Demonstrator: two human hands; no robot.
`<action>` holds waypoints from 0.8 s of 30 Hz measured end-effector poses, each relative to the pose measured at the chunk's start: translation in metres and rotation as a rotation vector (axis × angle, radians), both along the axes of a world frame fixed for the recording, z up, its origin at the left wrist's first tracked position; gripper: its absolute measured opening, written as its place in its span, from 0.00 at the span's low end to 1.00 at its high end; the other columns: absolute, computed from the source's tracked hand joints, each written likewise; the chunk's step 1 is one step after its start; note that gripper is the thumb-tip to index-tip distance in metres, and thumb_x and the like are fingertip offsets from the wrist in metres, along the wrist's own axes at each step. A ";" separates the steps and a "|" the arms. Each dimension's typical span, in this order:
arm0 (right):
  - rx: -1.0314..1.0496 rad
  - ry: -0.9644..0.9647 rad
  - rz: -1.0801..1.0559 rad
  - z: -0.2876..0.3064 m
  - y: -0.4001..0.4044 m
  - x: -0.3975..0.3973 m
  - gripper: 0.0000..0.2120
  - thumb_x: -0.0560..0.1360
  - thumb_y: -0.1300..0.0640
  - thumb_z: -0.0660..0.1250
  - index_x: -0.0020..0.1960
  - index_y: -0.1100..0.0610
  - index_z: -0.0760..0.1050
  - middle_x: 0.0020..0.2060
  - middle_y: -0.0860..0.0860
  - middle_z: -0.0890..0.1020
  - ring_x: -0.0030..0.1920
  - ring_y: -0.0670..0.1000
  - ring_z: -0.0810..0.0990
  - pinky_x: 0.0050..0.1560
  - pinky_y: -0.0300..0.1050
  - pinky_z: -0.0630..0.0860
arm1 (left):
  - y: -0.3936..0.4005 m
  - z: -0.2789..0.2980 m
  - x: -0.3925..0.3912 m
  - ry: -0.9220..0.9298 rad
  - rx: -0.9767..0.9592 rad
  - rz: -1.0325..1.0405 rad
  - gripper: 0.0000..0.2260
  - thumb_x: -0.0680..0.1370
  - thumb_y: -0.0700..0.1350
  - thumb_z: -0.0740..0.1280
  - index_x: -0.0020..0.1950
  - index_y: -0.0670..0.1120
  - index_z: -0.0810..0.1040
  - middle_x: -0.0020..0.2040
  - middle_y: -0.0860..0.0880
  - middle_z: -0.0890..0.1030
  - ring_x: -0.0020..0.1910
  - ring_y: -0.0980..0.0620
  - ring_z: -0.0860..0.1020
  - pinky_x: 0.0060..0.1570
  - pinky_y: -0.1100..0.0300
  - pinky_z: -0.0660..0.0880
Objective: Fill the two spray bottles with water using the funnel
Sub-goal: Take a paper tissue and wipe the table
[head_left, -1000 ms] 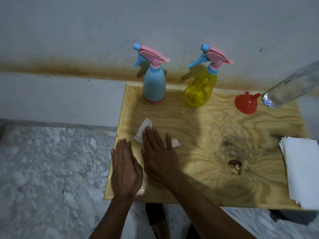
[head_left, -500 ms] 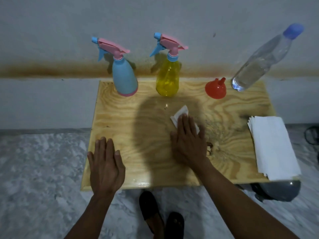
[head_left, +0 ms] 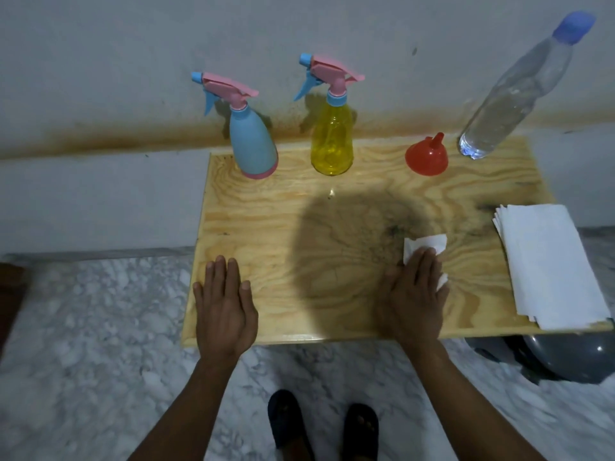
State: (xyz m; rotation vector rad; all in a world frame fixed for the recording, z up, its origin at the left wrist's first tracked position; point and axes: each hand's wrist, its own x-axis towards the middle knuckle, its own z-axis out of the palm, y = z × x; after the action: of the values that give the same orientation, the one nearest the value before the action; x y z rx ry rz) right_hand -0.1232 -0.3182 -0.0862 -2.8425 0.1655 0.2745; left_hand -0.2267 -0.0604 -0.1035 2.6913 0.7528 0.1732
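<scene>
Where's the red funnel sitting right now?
The red funnel stands mouth-down, spout up, at the back of the wooden table, between the yellow spray bottle and the clear water bottle.

bare forearms (head_left: 186, 404), dark sandals (head_left: 289, 424) (open-toed)

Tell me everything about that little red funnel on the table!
The red funnel looks like shiny, slightly see-through plastic. It sits upside down on the wooden table, wide mouth flat on the wood and thin spout pointing up, leaning a bit right. It stands near the back edge, between the yellow spray bottle and the clear water bottle. Neither hand touches it; only the table does.
</scene>
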 end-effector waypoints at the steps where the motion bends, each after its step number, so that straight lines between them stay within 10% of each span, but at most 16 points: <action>1: 0.009 -0.015 -0.012 -0.001 0.011 -0.003 0.31 0.80 0.49 0.49 0.75 0.70 0.59 0.73 0.68 0.66 0.73 0.66 0.67 0.66 0.68 0.66 | 0.001 0.000 -0.001 -0.001 0.007 -0.006 0.26 0.85 0.53 0.46 0.79 0.41 0.63 0.80 0.44 0.59 0.81 0.46 0.53 0.78 0.41 0.48; 8: 0.123 -0.063 0.074 0.001 0.101 -0.018 0.33 0.82 0.48 0.50 0.80 0.64 0.45 0.80 0.59 0.47 0.80 0.58 0.44 0.77 0.60 0.44 | 0.021 0.000 -0.012 -0.012 -0.002 -0.118 0.25 0.85 0.51 0.47 0.79 0.42 0.61 0.80 0.46 0.59 0.80 0.52 0.52 0.79 0.46 0.50; 24: 0.072 -0.114 0.693 -0.010 0.135 -0.091 0.28 0.82 0.54 0.47 0.80 0.60 0.51 0.80 0.55 0.52 0.80 0.56 0.48 0.77 0.62 0.52 | 0.034 -0.011 -0.017 -0.094 -0.013 -0.179 0.21 0.81 0.35 0.57 0.76 0.36 0.65 0.78 0.38 0.64 0.79 0.42 0.58 0.79 0.47 0.49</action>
State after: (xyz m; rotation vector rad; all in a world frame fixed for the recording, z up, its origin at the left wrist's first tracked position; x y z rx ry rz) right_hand -0.2146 -0.1835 -0.0966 -2.7293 -0.8424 0.2430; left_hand -0.2440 -0.0264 -0.1142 2.6990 0.4810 0.2476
